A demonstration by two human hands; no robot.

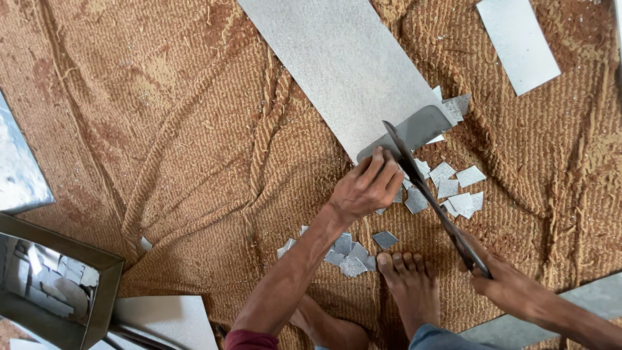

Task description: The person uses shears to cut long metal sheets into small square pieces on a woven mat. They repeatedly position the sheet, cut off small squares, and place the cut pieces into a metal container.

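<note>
My left hand (367,185) grips the near end of a long grey metal sheet (343,65) that lies on a brown woven mat (162,129). My right hand (502,275) is closed on the handles of long dark metal shears (424,188). The shear blades run up to the sheet's near edge, where a strip of the sheet (414,129) bends up. Several small cut metal squares (457,188) lie scattered right of the shears, and more cut pieces (346,254) lie by my bare foot (408,282).
An open metal box (61,291) holding cut pieces stands at the lower left. Another metal strip (518,42) lies at the upper right, a shiny sheet (16,168) at the left edge, a flat sheet (168,317) at the bottom and another sheet (583,301) at the lower right.
</note>
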